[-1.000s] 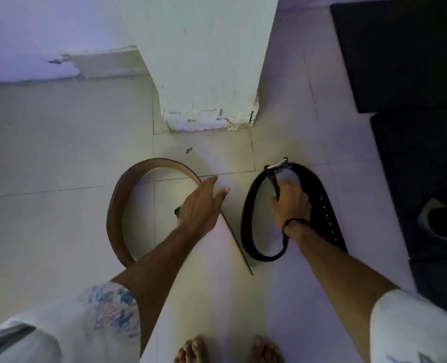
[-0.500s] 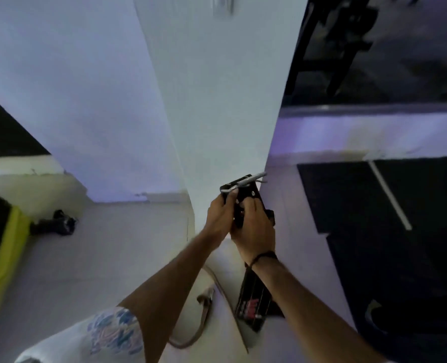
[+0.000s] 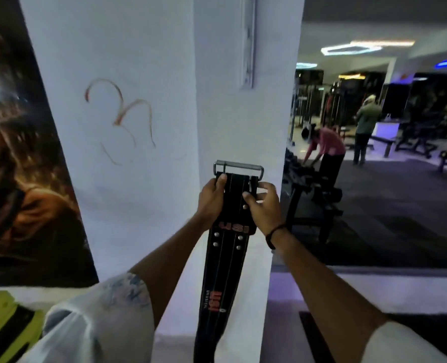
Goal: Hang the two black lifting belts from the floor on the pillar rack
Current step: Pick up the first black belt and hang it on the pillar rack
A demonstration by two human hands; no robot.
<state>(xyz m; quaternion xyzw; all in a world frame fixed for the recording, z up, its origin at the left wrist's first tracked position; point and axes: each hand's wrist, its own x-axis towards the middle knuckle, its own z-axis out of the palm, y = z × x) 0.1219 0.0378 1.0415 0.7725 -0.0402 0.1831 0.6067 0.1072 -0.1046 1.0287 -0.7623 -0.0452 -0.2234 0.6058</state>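
Fingers [image 3: 221, 180] of both hands clamp the black belt [image 3: 223, 258] below its buckle [image 3: 239, 166].

Black belt [image 3: 223, 271] w/ red lettering hangs vertical, steel buckle [image 3: 238, 167] up, below pillar rack [image 3: 248, 43].

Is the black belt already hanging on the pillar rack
No, both the left hand and the right hand hold the black belt by its buckle end, below the rack on the pillar.
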